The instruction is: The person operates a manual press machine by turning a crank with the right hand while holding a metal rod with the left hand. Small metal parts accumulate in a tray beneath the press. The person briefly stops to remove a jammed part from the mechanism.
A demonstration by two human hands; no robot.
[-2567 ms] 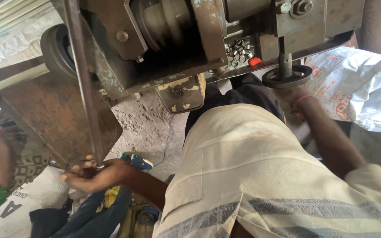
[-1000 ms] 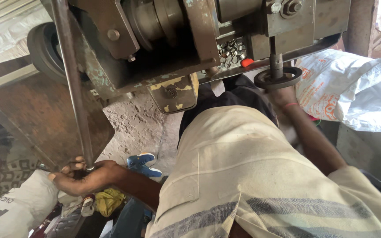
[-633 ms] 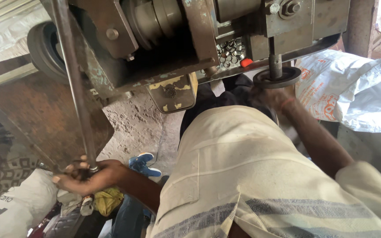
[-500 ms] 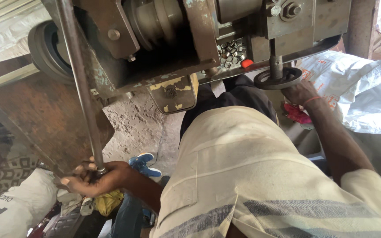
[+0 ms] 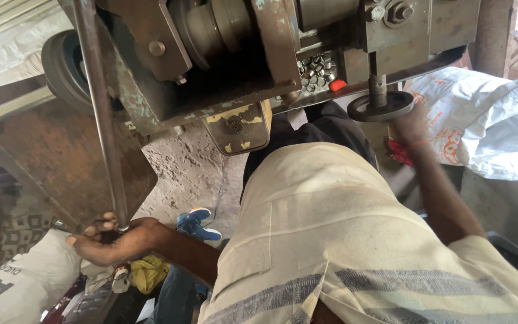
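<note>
Both hands were busy: left hand point(image 5: 112, 241) fingers wrapped around the long grey steel lever bar point(image 5: 100, 114), right hand point(image 5: 409, 126) touching the round dark metal handwheel point(image 5: 385, 107), grip unclear.

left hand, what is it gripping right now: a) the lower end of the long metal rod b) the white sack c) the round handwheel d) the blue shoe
a: the left hand is wrapped around the bottom of the long metal rod, which runs up to the machine, while the handwheel sits by the right hand and the blue shoe lies apart on the floor.

Cream shirt point(image 5: 355, 240) with grey stripes, rust-brown plate point(image 5: 55, 162), blue shoe point(image 5: 196, 223), white sack point(image 5: 499, 120), yellow cloth point(image 5: 148, 273)
</note>
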